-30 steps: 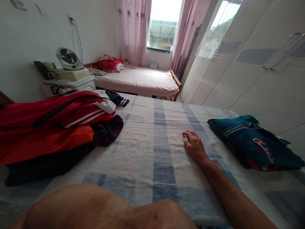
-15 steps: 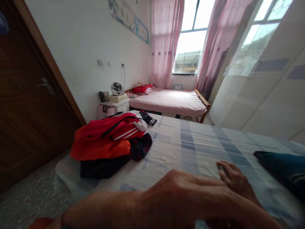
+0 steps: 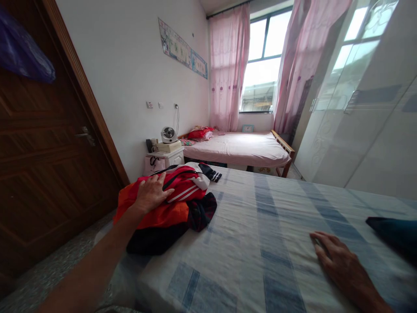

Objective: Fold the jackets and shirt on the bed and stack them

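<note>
My left hand point(image 3: 152, 193) rests with spread fingers on a red jacket point(image 3: 185, 179) with white stripes and a dark zip. The jacket tops a pile of clothes at the left end of the bed; an orange garment point(image 3: 174, 214), a black one point(image 3: 156, 240) and a dark plaid one point(image 3: 205, 211) lie beneath it. On the right, my right hand point(image 3: 342, 258) lies palm down on the blue and white checked sheet point(image 3: 241, 243), its fingers extended and slightly bent. Between the two hands is bare sheet.
A dark teal cloth item point(image 3: 395, 234) lies at the right edge of the bed. Beyond stands a second bed point(image 3: 237, 148) with a pink sheet. A small fan point(image 3: 169, 135) sits on a white bedside cabinet point(image 3: 176, 157). A wooden door point(image 3: 61, 156) is left, a glossy wardrobe point(image 3: 374, 143) right.
My left hand has swung left from across the front of my view onto the red jacket. My right hand stays on the sheet. The view has tilted up slightly.
</note>
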`<control>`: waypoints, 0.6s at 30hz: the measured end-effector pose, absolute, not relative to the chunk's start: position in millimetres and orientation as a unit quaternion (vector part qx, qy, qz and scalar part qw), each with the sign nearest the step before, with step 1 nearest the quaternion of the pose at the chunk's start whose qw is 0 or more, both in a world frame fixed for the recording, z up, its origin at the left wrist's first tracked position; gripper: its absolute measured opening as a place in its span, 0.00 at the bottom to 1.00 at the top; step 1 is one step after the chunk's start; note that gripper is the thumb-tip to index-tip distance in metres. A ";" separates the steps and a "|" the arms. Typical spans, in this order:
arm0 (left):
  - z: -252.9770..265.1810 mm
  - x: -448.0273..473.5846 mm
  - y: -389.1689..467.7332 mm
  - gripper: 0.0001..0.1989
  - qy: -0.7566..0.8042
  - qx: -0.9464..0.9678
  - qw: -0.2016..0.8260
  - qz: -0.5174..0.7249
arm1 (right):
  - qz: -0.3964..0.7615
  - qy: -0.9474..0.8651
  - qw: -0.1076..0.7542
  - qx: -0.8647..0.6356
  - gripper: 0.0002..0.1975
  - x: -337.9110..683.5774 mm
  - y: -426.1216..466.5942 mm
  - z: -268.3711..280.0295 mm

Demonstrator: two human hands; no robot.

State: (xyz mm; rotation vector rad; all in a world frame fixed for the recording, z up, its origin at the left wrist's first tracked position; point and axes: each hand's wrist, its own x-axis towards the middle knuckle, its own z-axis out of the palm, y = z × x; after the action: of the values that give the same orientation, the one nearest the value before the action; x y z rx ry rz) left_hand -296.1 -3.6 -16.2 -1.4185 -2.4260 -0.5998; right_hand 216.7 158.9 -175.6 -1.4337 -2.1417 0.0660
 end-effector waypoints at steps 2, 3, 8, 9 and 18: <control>-19.3 -304.6 1.4 0.24 -0.837 -0.475 0.123 -0.244 | 0.018 -0.801 0.270 -0.535 0.22 216.1 158.7 -175.1; -18.1 -307.8 4.6 0.20 -0.834 -0.468 0.116 -0.269 | 0.014 -0.802 0.264 -0.536 0.22 215.8 158.5 -174.6; 19.3 -303.1 25.8 0.19 -0.761 -0.459 0.111 -0.445 | 0.001 -0.801 0.250 -0.544 0.21 213.4 155.6 -171.0; 30.9 -294.6 30.4 0.20 -0.735 -0.463 0.115 -0.483 | 0.001 -0.800 0.250 -0.545 0.21 212.7 154.5 -170.1; 55.7 -126.1 37.6 0.17 -0.424 -0.651 -0.092 -0.623 | 0.034 -0.791 0.234 -0.564 0.18 201.6 140.6 -151.8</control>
State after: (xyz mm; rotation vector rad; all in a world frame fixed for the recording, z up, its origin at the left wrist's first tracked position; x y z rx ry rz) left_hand -126.1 37.6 55.7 -2.1734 -1.4169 -2.0804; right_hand 201.6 140.6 -151.8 -1.5484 -2.1720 0.0926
